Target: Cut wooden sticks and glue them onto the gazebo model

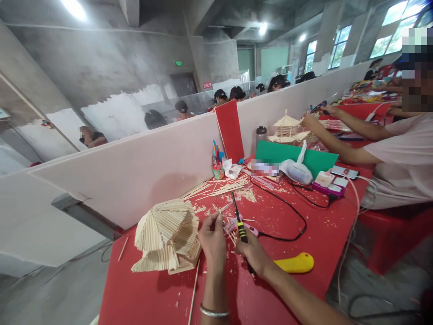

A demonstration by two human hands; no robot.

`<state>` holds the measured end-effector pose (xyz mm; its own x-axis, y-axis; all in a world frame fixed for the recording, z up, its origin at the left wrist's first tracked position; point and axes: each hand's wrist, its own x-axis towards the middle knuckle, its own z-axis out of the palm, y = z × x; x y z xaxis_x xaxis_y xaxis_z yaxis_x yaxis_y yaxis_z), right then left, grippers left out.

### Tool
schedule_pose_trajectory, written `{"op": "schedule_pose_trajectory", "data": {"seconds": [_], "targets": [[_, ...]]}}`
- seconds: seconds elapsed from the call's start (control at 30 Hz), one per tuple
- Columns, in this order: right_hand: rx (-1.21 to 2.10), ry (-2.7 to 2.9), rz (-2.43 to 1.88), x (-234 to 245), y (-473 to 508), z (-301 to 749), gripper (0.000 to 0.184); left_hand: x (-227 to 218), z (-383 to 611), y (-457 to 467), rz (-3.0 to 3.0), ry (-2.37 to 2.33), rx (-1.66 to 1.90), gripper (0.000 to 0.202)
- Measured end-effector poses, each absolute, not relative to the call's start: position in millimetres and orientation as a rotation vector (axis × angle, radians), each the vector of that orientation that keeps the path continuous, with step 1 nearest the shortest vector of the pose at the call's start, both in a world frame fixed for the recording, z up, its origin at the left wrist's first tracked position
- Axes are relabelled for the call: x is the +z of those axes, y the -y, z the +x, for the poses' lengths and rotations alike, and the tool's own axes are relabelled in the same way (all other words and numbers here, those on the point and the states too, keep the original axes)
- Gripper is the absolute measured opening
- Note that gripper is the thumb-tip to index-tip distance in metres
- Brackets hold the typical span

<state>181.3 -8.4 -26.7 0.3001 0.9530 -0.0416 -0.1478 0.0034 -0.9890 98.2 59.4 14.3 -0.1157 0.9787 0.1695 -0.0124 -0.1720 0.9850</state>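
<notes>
My left hand pinches a short, pale wooden stick between thumb and fingertips. In my right hand is a black-and-yellow handled tool, its long, narrow dark tip pointing up and away, close to the stick. Left of my hands stands a model pavilion built of thin wooden sticks, with a layered roof. Behind the tool lies a pink glue gun, partly hidden, with a black cord. A yellow curved object rests beside my right forearm, partly covered by it.
Loose sticks and shavings litter the red table. A pen cup, wet-wipe pack, green board and purple power strip stand farther back. A white partition borders the table. At right a co-worker handles another stick model.
</notes>
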Motion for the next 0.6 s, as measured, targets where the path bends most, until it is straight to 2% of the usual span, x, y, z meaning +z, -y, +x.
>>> {"op": "schedule_pose_trajectory", "data": {"seconds": [0.23, 0.47, 0.6], "targets": [[1.048, 1.112, -1.331, -5.6, 31.9, 189.4, 0.037, 32.2, 91.3, -50.5, 0.953, -1.011, 1.373, 0.040], [0.755, 1.411, -1.624, -5.0, 52.7, 192.4, 0.064, 26.6, 63.4, -25.1, 0.942, -0.992, 1.338, 0.044], [0.557, 1.645, -1.794, -12.1, 69.8, 199.2, 0.066, 22.8, 34.4, -2.5, 0.899, -1.148, 1.480, 0.043]]}}
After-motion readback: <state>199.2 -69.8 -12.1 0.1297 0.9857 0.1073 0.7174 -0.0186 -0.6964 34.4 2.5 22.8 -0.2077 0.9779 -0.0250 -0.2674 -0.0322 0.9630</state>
